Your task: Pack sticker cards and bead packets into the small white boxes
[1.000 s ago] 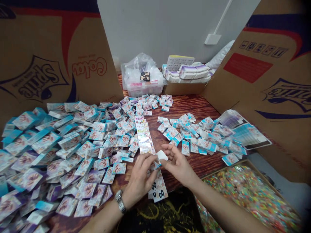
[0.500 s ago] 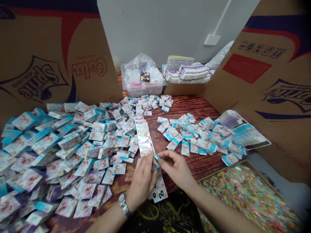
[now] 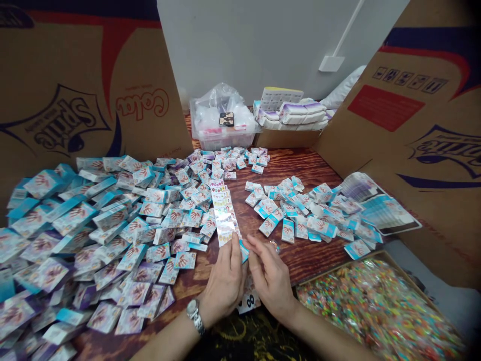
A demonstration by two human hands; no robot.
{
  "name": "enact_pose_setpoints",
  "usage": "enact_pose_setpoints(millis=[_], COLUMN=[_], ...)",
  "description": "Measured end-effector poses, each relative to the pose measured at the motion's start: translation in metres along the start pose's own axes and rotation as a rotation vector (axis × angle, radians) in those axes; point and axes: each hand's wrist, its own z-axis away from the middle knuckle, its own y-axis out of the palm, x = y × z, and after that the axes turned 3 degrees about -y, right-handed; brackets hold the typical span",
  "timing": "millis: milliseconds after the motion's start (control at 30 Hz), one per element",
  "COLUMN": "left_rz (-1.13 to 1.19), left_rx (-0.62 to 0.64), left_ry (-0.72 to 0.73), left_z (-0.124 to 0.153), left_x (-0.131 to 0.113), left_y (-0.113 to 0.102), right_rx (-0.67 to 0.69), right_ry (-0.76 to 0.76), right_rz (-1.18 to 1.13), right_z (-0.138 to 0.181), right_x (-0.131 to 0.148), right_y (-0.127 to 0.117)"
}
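Observation:
In the head view, my left hand [image 3: 221, 273], wearing a watch on its wrist, grips a small blue and white cardboard box [image 3: 244, 251]. My right hand [image 3: 268, 276] closes on the box's right side, fingertips at its upper end, with much of the box hidden between both hands. A small shiny, colourful packet [image 3: 275, 246] shows just beyond my right fingers; whether they hold it I cannot tell. Under and beyond the hands runs a row of overlapping sticker strips [image 3: 225, 213] on the dark wooden table [image 3: 296, 163].
A big heap of small boxes [image 3: 124, 235] fills the left; a smaller pile [image 3: 300, 208] lies right. Bagged colourful pieces fill a carton [image 3: 376, 301] at lower right. A plastic tub [image 3: 223, 138] and a carton of flat packs [image 3: 289, 137] stand behind, between large cartons [image 3: 48, 65].
My right hand has moved closer to my left and its fingers have closed in around the box. The colourful packet has come into view beside them. The camera view has shifted slightly.

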Motion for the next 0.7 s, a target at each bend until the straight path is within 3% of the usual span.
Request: enact_pose_setpoints(millis=[167,267,400,467,567,700], left_rz=[0.039,0.006,-0.2,-0.336,-0.515,-0.673], left_rx=[0.008,0.008,-0.024,-0.047,-0.109,-0.138], left_ry=[-0.009,-0.039,-0.015,-0.003,-0.073,-0.21], left_z=[0.001,0.0,-0.004,-0.008,-0.017,-0.033], left_x=[0.0,0.001,0.014,0.027,0.053,0.087], left_y=[0.002,0.0,-0.016,-0.031,-0.056,-0.081], right_rx=[0.02,0.134,0.334,0.341,0.332,0.517], right_ry=[0.028,0.168,0.306,0.244,0.0,-0.29], right_rz=[-0.067,-0.225,-0.467,-0.401,-0.127,0.118], right_z=[0.009,0.008,-0.011,-0.025,-0.043,-0.061], right_x=[0.001,-0.001,-0.019,-0.034,-0.058,-0.083], right_y=[0.006,0.006,-0.004,-0.008,-0.005,0.019])
